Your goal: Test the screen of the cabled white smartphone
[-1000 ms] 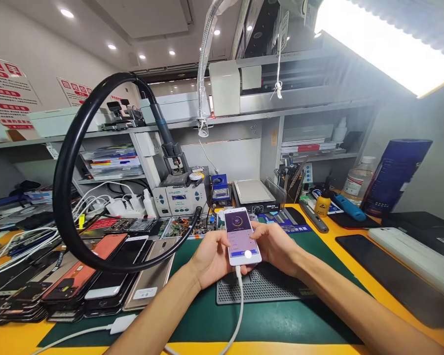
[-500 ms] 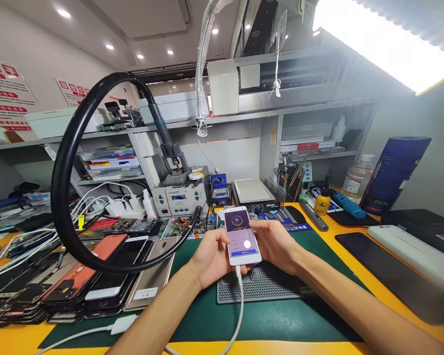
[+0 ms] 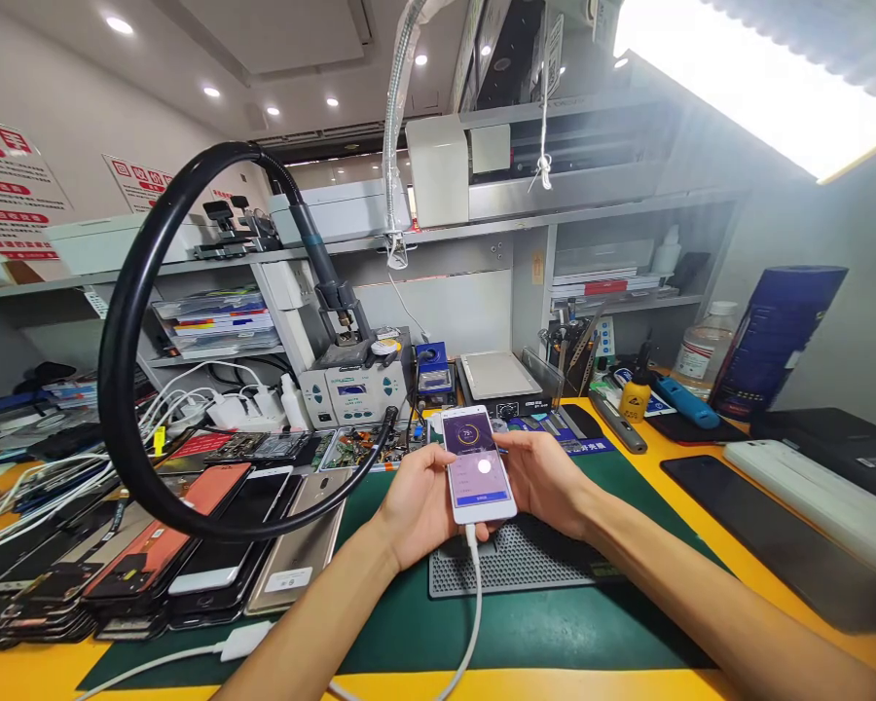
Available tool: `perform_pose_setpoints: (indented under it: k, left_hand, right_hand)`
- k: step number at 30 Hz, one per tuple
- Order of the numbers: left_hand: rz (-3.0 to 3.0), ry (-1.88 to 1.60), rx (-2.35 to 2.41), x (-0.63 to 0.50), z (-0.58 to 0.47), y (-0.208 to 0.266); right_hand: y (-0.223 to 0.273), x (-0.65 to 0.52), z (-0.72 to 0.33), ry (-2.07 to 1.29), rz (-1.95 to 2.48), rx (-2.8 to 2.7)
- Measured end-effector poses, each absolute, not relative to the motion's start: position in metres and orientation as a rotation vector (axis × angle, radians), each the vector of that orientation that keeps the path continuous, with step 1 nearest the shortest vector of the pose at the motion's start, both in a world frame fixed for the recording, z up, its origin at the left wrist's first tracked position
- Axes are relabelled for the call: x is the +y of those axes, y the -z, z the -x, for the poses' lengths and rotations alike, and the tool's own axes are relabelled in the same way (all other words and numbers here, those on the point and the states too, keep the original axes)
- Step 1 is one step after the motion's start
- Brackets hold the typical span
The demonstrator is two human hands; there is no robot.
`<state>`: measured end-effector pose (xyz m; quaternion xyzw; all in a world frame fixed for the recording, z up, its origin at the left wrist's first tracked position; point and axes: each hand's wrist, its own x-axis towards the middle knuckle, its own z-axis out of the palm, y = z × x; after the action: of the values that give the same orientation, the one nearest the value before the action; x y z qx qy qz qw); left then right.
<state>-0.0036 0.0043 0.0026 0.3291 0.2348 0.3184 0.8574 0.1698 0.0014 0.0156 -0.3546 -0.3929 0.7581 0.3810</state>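
Note:
A white smartphone [image 3: 474,472] with its screen lit is held upright, tilted back, above the mat. My left hand [image 3: 419,501] grips its left side, the thumb lying at the screen's edge. On the other side my right hand [image 3: 544,482] is closed around the right edge, thumb near the upper part of the screen. Some fingers are hidden behind the phone. A white charging cable [image 3: 476,604] is plugged into its bottom end and droops toward the front edge. Below the hands lies a grey perforated pad [image 3: 511,574] on a green mat [image 3: 576,633].
Stacked phones [image 3: 219,545] fill the left side, with white cables [image 3: 58,477] behind. A thick black hose [image 3: 117,409] loops up from the hot-air station [image 3: 357,394]. Right are a yellow bottle [image 3: 634,394], a black phone-like slab [image 3: 759,535] and a white bar [image 3: 810,506].
My left thumb has shifted slightly up along the phone's edge. The pale round spot on the screen sits a little higher. Both hands still hold the phone in nearly the same place.

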Motion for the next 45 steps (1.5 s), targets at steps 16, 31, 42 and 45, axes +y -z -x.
perform_pose_setpoints:
  k: [16, 31, 42, 45]
  left_hand:
    - [-0.718, -0.676, 0.489, 0.0056, 0.0044, 0.0006]
    - [-0.722, -0.682, 0.442, 0.0059, 0.0044, 0.0009]
    - [-0.712, -0.677, 0.449, 0.0061, 0.0046, 0.0010]
    - [-0.710, -0.684, 0.462, 0.0058, 0.0042, 0.0005]
  right_hand:
    - [-0.0182, 0.0006, -0.1692, -1.929, 0.930, -1.021]
    - [-0.0114, 0.0006, -0.1678, -1.801, 0.967, -1.157]
    - [-0.0118, -0.0003, -0.1703, -1.863, 0.930, -1.121]
    - [-0.0128, -0.0003, -0.1707, -1.876, 0.924, -1.094]
